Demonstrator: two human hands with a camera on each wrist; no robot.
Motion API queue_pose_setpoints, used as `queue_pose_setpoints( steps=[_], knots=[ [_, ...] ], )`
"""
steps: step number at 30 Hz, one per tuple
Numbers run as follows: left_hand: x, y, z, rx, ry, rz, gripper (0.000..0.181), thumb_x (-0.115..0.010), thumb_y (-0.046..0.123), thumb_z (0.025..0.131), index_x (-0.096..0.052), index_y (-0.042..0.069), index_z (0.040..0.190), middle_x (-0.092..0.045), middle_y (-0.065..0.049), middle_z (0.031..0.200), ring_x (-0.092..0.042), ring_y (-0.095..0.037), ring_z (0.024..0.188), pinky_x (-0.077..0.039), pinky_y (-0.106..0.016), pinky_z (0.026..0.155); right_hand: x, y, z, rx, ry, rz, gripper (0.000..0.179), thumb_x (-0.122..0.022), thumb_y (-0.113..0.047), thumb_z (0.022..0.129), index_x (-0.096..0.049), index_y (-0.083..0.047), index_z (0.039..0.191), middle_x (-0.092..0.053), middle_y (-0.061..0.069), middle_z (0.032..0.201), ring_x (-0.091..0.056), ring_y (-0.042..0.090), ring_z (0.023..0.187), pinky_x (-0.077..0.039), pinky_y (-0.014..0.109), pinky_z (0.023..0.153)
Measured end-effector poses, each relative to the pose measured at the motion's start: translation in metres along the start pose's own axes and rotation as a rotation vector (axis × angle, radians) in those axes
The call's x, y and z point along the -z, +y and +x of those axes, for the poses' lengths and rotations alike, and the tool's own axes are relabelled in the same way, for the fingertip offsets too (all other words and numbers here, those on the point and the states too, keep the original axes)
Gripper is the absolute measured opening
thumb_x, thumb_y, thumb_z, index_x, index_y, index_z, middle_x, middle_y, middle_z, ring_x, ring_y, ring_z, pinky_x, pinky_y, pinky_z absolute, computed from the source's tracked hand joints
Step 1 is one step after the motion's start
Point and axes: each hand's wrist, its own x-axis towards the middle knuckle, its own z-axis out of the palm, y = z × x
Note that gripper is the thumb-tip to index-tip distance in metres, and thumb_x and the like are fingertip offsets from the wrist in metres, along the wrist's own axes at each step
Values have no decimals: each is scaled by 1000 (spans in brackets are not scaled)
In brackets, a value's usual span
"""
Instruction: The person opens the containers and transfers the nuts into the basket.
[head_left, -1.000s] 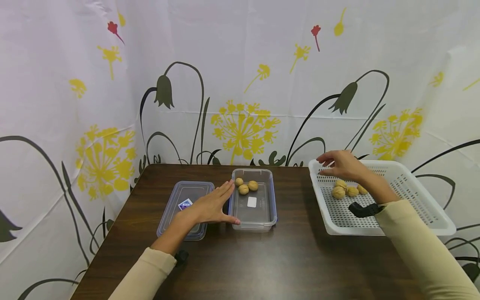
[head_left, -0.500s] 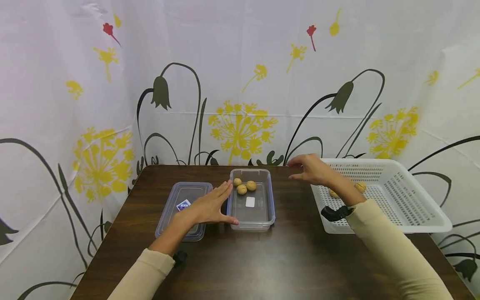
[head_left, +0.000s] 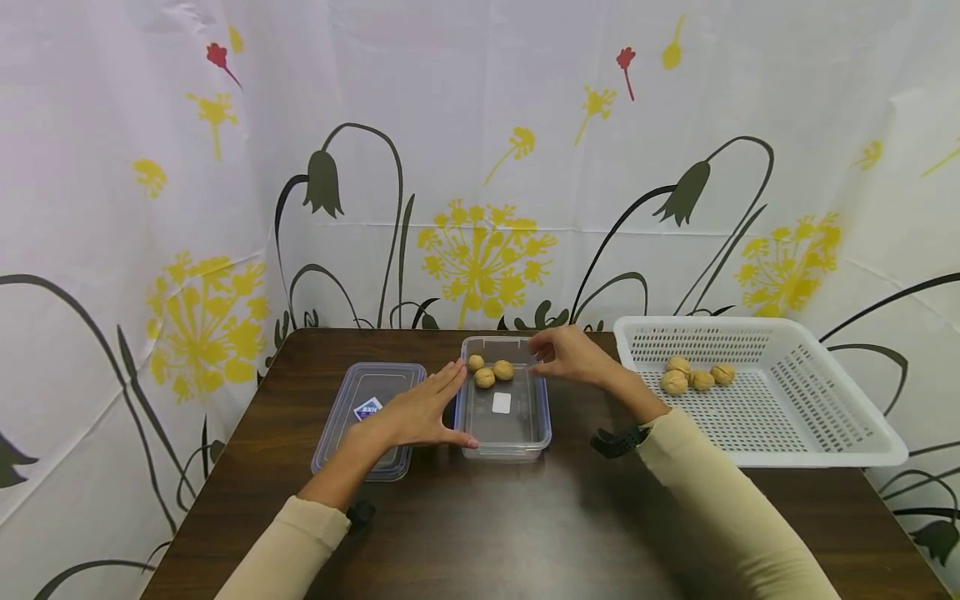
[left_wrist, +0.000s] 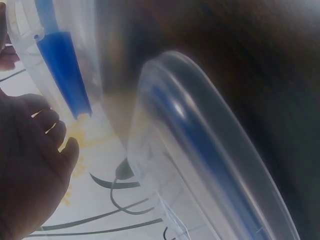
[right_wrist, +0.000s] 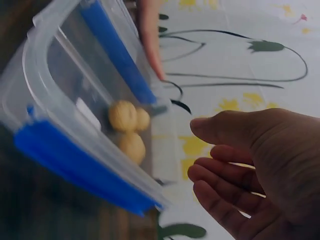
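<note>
A clear plastic food container (head_left: 528, 417) with blue side clips stands on the table, three walnuts (head_left: 484, 377) lying toward its far end. My left hand (head_left: 416, 414) rests along its left rim, fingers straight and thumb spread toward the near corner. In the left wrist view the left hand (left_wrist: 37, 160) shows beside a blue clip (left_wrist: 65, 72). My right hand (head_left: 573, 358) hovers at the container's far right rim, fingers loosely bent. The right wrist view shows a gap between thumb and fingers of the right hand (right_wrist: 260, 165), with nothing held, beside the walnuts (right_wrist: 131, 145).
A white perforated basket (head_left: 810, 400) with several walnuts (head_left: 702, 380) stands at the right. Left of the container lies a clear lid (head_left: 386, 379) with a blue edge, partly under the left forearm. A flowered curtain (head_left: 570, 183) hangs behind the dark wooden table (head_left: 510, 533).
My right hand has swung left from over the basket to the container's right rim, uncovering the walnuts in the basket. The left hand has stayed in place.
</note>
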Motion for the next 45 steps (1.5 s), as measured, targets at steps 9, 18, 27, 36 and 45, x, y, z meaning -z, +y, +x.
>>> queue_pose_setpoints(
  steps=[9, 18, 27, 36, 45],
  knots=[
    [-1, -3, 2, 5, 2, 8, 125, -74, 72, 86, -13, 1, 169, -5, -15, 178, -10, -34, 164, -22, -58, 128, -38, -12, 15, -129, -23, 78, 44, -87, -13, 88, -72, 9, 123, -79, 19, 110, -79, 27, 97, -64, 33, 84],
    [-1, -4, 1, -8, 6, 11, 124, -75, 70, 87, -14, -1, 168, -6, -17, 178, -10, -35, 164, -23, -58, 128, -65, -19, 28, -187, -27, 52, 40, -89, -13, 85, -75, 11, 113, -80, 17, 99, -78, 22, 86, -62, 30, 77],
    [1, 0, 0, -9, 3, 3, 123, -75, 69, 88, -14, -1, 168, -6, -16, 178, -11, -34, 164, -24, -59, 127, -81, -21, 34, -256, -32, 45, 20, -90, -12, 82, -81, -1, 94, -77, 3, 79, -64, 9, 65, -51, 21, 60],
    [2, 0, -1, -5, 8, 1, 122, -76, 68, 88, -14, -1, 168, -6, -17, 178, -11, -35, 164, -25, -59, 127, -89, -23, 38, -273, -22, 15, 21, -93, -14, 80, -79, -2, 89, -77, 6, 80, -65, 15, 66, -53, 27, 62],
    [-2, -4, 1, -13, 7, 8, 123, -75, 69, 88, -15, -1, 168, -6, -18, 177, -11, -36, 164, -23, -59, 127, -101, -19, 42, -328, 24, 73, 48, -95, -14, 79, -77, 6, 118, -81, 14, 101, -78, 29, 95, -63, 37, 84]
  ],
)
